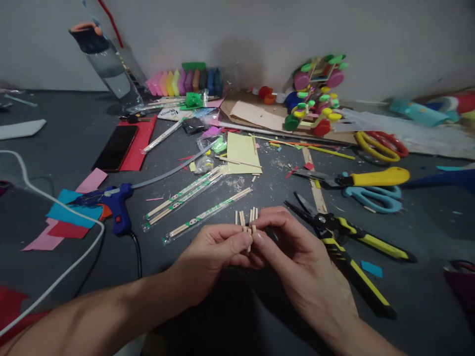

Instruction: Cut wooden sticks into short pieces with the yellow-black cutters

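Left hand (217,247), right hand (287,242) fingers pinching short wooden sticks (245,219); chopstick wrappers' (204,216) print unreadable.

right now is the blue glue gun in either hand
No, the blue glue gun lies on the table to the left, while the left hand and right hand together pinch short wooden sticks.

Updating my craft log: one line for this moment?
left hand: holds short sticks | right hand: pinches same sticks | pliers beside right hand
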`<state>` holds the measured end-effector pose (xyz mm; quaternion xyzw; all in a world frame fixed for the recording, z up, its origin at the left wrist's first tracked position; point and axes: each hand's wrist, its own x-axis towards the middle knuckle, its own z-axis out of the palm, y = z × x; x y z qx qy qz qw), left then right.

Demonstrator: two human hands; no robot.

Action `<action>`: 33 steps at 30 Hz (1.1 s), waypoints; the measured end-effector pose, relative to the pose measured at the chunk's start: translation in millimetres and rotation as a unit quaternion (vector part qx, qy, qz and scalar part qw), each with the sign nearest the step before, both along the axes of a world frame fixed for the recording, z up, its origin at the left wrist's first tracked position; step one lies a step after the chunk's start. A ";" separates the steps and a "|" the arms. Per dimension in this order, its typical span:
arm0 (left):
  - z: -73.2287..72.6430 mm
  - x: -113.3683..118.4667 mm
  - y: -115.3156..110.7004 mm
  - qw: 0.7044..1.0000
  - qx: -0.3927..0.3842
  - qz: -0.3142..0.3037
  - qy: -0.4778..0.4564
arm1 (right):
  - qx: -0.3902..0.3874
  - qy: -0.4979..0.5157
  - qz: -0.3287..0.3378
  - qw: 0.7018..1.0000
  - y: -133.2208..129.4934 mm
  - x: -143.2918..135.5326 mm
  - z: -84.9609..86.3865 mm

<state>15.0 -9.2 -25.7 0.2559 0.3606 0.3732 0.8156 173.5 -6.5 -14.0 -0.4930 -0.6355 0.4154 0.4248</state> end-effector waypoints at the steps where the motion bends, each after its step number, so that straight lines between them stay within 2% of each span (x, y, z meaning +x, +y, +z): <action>1: 0.5 -0.3 0.2 1.000 -0.003 -0.004 0.000 | 0.015 -0.009 0.003 1.000 -0.6 -0.2 -1.2; 4: 1.7 -0.9 0.7 1.000 -0.003 -0.008 0.003 | 0.086 -0.057 0.023 0.994 -1.9 1.0 -3.8; 7: 1.8 -1.3 1.0 1.000 -0.011 0.001 0.005 | 0.156 -0.144 0.063 0.975 -0.8 4.9 -4.3; 11: 3.8 -2.0 1.1 1.000 -0.012 0.022 0.008 | 0.205 -0.204 0.110 0.951 3.0 11.9 -4.8; 16: 9.3 -4.1 0.7 0.998 0.022 0.003 0.056 | 0.218 -0.207 0.136 0.944 5.4 16.6 -4.2; 23: 9.7 -8.5 4.2 0.988 0.075 -0.036 0.130 | 0.220 -0.192 0.130 0.948 7.1 17.1 -3.0; 29: 11.7 -8.1 6.3 0.987 0.067 -0.051 0.134 | 0.222 -0.172 0.150 0.948 8.4 16.2 -3.2; 33: 11.3 -7.2 5.9 0.993 0.036 -0.067 0.086 | 0.233 -0.148 0.149 0.949 10.6 15.6 -3.3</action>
